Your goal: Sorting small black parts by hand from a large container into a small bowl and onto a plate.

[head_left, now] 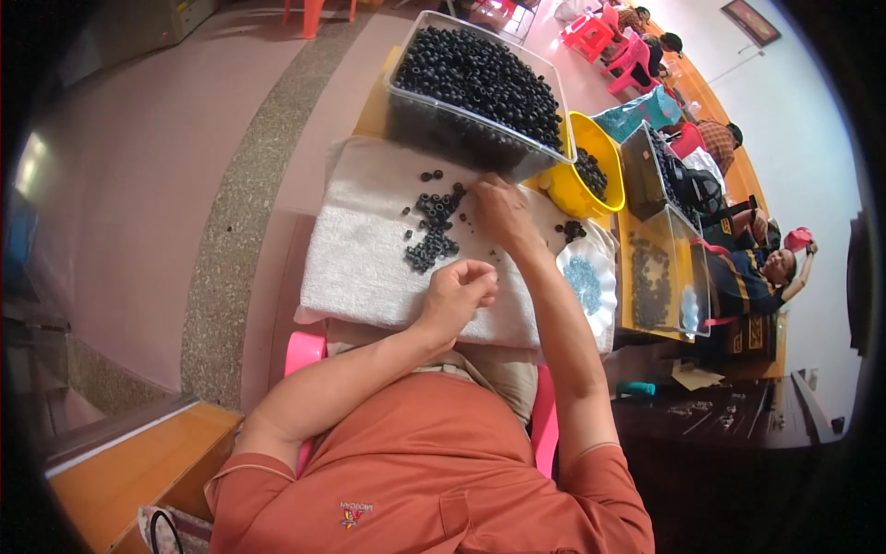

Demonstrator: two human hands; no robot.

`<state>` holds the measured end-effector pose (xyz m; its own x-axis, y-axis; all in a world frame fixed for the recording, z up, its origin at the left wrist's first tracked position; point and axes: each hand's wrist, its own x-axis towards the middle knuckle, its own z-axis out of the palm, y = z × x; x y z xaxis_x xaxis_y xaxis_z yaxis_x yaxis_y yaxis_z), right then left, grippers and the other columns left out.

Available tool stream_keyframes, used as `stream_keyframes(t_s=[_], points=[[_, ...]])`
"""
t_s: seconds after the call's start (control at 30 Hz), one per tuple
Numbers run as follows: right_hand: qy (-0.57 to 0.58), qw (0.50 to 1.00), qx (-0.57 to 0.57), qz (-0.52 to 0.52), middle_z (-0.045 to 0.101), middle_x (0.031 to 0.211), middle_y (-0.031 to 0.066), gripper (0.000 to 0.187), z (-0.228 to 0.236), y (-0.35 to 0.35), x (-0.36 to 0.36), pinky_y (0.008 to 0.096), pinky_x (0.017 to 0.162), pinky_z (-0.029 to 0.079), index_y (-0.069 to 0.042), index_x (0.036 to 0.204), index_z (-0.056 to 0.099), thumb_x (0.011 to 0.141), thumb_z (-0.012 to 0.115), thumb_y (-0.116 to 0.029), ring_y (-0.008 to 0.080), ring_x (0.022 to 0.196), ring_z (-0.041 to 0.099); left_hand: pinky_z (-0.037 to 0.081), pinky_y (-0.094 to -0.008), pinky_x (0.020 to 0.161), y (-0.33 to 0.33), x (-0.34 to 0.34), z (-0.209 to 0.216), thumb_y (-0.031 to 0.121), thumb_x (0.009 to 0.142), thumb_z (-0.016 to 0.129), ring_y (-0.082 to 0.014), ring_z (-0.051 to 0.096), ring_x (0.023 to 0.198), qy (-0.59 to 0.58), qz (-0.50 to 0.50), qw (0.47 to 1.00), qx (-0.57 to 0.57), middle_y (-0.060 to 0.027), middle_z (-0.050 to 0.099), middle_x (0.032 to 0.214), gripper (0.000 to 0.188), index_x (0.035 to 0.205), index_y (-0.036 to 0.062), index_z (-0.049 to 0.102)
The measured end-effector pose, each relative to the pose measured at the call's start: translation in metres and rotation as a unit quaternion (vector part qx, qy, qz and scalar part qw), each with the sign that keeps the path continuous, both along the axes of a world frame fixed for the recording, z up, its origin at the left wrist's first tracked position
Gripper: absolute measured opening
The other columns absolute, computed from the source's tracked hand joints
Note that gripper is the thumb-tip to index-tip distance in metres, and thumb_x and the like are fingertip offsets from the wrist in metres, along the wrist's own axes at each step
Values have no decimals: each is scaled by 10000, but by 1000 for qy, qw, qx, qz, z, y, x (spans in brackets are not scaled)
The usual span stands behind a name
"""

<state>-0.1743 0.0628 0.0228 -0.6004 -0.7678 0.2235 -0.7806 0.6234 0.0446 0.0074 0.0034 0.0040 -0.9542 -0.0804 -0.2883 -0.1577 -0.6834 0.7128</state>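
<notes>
We're mid-sort: right hand (501, 214) pinching at the black rings (432, 231) on the white towel (360, 268). Left hand (457, 294), nearer us on the towel, is curled shut, contents hidden. Next pick probably needs a fine fingertip grip.

A white towel (360, 258) covers the near work surface. On it lie loose black rings (434, 226) in the middle, a clear bin (461, 134) of rings at the far edge, and a white dish (591, 277) at right.

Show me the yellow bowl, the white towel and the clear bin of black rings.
yellow bowl (604, 148): head view, on its far rim.
white towel (360, 258): head view, on a bare patch at its left.
clear bin (443, 129): head view, on its front wall.
</notes>
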Motion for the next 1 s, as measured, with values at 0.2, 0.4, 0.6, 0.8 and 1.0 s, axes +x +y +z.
stream_keyframes(t_s=[0.2,0.4,0.6,0.8,1.0], points=[[23,997,-68,1,637,1084,110,252,2,7,1,412,863,507,-92,995,682,767,579,-64,326,1018,603,468,-217,633,0,1,4,198,901,679,-90,624,739,3,0,1000,-6,-16,653,872,178,1018,74,627],[-99,992,-70,-29,634,1078,124,299,2,13,2,407,871,503,-81,1036,673,749,593,-63,338,1024,595,480,-217,634,1,0,1,187,904,670,-94,626,743,-8,3,1000,-11,-25,652,878,166,1009,63,631],[45,994,-96,-5,659,1055,118,262,-3,13,2,397,879,499,-62,1012,687,775,575,-61,337,1026,605,502,-222,668,0,-1,2,176,906,667,-99,626,756,-8,1,1000,-12,-32,652,880,169,1016,53,631],[-18,993,-115,29,674,1051,108,234,2,10,9,398,875,500,-63,979,707,792,566,-50,321,1008,621,512,-231,687,1,-1,0,172,905,669,-101,624,768,0,3,1000,-2,-40,652,892,176,1017,41,630],[-135,987,-58,62,668,978,154,197,19,3,18,405,805,510,-36,951,709,800,584,-31,355,907,641,529,-256,738,3,-3,-4,136,917,647,-116,625,785,11,18,1000,-12,-46,653,904,148,1006,19,627]])
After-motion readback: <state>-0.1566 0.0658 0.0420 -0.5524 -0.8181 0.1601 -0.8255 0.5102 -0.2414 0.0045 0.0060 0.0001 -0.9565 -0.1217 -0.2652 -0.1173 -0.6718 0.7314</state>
